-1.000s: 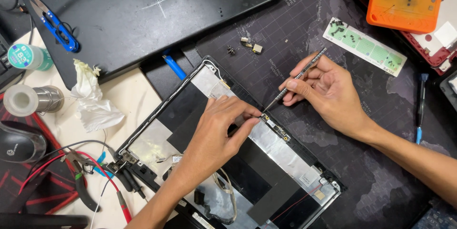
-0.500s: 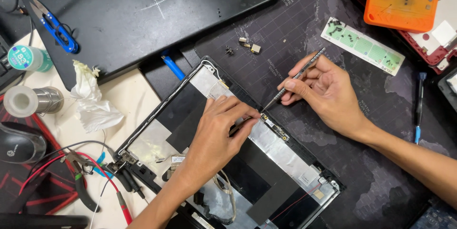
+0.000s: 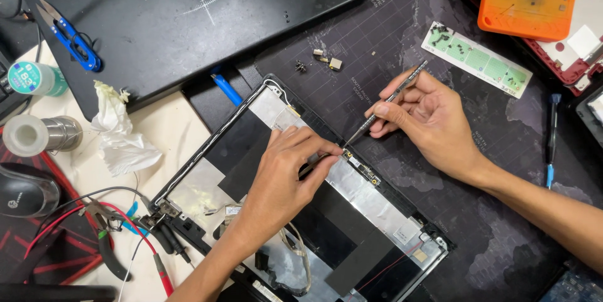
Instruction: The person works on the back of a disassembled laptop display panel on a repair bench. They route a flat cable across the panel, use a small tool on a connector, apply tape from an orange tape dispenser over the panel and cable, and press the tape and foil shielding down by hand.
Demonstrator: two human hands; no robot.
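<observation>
While the left hand [image 3: 286,173] has barely shifted, fingers pinched narrow on the opened laptop lid [image 3: 295,195] at centre, the right hand [image 3: 427,117] keeps gripping its metal screwdriver [image 3: 384,106]; tip stays at the camera strip [image 3: 359,165].

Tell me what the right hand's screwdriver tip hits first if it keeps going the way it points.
The right hand aims its screwdriver down-left; likely first the small board on the lid's edge, then the left hand's fingertips.

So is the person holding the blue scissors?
No, the blue scissors lie untouched at the far left, while the right hand holds a thin metal tool.
</observation>
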